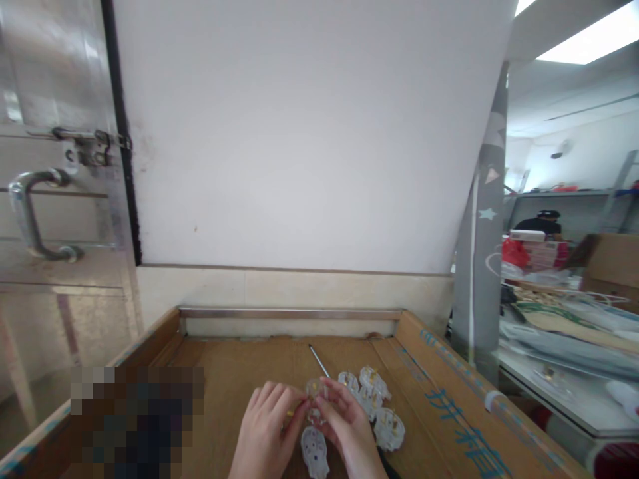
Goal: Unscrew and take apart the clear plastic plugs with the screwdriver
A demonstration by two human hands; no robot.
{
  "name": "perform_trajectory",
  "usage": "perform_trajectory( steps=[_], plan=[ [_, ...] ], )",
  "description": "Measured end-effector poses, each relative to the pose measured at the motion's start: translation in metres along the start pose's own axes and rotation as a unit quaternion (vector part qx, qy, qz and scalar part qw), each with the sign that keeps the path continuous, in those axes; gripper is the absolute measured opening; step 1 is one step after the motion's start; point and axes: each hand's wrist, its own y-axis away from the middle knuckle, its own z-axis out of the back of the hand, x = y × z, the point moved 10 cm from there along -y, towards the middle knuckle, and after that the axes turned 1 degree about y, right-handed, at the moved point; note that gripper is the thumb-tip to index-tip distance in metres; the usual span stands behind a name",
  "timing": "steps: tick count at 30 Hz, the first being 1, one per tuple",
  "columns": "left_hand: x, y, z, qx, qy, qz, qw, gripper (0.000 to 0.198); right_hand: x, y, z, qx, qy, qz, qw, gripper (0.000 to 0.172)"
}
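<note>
At the lower middle, my right hand (344, 419) has its fingers closed on a small clear plastic plug part (316, 388). My left hand (274, 419) is against the same part from the left, its fingers curled together, with a small yellow metal piece (288, 416) showing between thumb and fingers. Just below the hands a clear plug cover (314, 452) lies on the cardboard. Several clear plug housings (389, 429) with brass-coloured pins are grouped right of my right hand. Behind the hands lies a screwdriver (319, 361), its thin shaft pointing away.
Cardboard (224, 366) lines the work surface, with raised sides left and right. A pixelated dark area covers the left part. Beyond are a white wall panel and a metal door (60, 266). A cluttered table (589, 406) stands at right, with a person (544, 226) farther back.
</note>
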Motion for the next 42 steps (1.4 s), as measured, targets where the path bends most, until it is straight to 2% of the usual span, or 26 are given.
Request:
perform_trajectory(
  steps=[9, 14, 18, 21, 23, 27, 31, 37, 42],
  plan=[
    [-0.01, -0.002, 0.003, 0.001, 0.0, -0.03, 1.0, 0.021, 0.005, 0.0, 0.006, -0.025, 0.081, 0.025, 0.996, 0.061],
    [-0.011, -0.001, -0.002, 0.022, 0.011, -0.036, 0.999, 0.02, 0.001, -0.003, 0.006, -0.01, 0.071, 0.038, 0.997, 0.062],
    [-0.015, -0.001, 0.0, 0.033, 0.038, -0.038, 0.998, 0.019, -0.002, -0.003, 0.003, 0.006, 0.047, 0.023, 0.999, 0.062],
    [-0.008, -0.001, 0.003, 0.026, 0.035, -0.012, 0.999, 0.026, -0.002, -0.004, 0.002, 0.015, 0.028, 0.012, 0.999, 0.062],
    [0.005, 0.0, 0.0, 0.042, 0.026, 0.028, 0.998, 0.028, -0.002, -0.005, 0.004, 0.016, 0.018, 0.011, 1.0, 0.061],
    [0.021, 0.004, -0.016, 0.136, 0.009, 0.085, 0.987, 0.028, -0.002, -0.008, 0.006, 0.019, 0.003, 0.019, 1.0, 0.062],
    [0.018, 0.007, -0.03, 0.194, 0.013, 0.082, 0.978, 0.025, -0.001, -0.006, 0.005, 0.016, -0.004, 0.031, 0.999, 0.064],
    [0.023, 0.01, -0.04, 0.207, -0.007, 0.099, 0.973, 0.024, 0.002, -0.002, 0.005, -0.007, -0.016, 0.063, 0.998, 0.063],
    [0.03, 0.012, -0.04, 0.197, 0.005, 0.117, 0.973, 0.018, 0.002, -0.002, 0.004, 0.001, -0.004, 0.078, 0.997, 0.066]
  ],
)
